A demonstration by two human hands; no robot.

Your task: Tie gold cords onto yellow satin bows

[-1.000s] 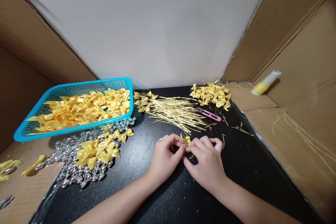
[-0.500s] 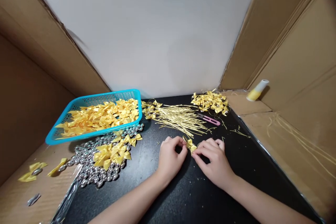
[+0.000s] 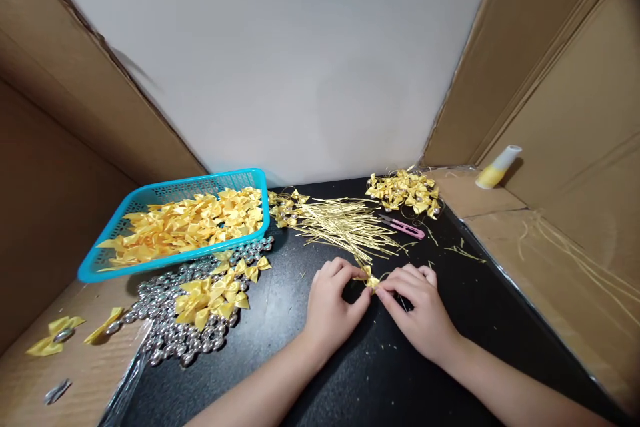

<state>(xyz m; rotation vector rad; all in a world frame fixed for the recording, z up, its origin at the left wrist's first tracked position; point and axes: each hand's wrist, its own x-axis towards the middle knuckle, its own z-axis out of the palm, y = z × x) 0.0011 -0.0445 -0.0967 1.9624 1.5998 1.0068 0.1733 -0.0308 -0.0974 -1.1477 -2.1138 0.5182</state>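
Note:
Between my two hands, low over the black tabletop, is a small yellow ribbon bow (image 3: 370, 277) with a thin gold cord about it. My left hand (image 3: 334, 300) pinches the bow's left side with thumb and fingers. From the other side, my right hand (image 3: 417, 300) grips the bow's right edge between thumb and fingertips. Just beyond the hands lies a loose heap of gold cord pieces (image 3: 345, 223). Pink-handled thread snips (image 3: 404, 225) rest at the heap's right end. The fingertips partly cover the bow.
A blue basket (image 3: 173, 259) of yellow bows stands at the left. Silver beads (image 3: 200, 343) with bows on top lie before it. Bows with beads and cord (image 3: 404, 192) are piled at the back right. A yellow thread cone (image 3: 497, 168) stands on cardboard near the right wall.
Both hands and the bow have shifted slightly right in the picture. The left thumb has come up against the bow, closing the gap to the fingers. The camera view has shifted a little.

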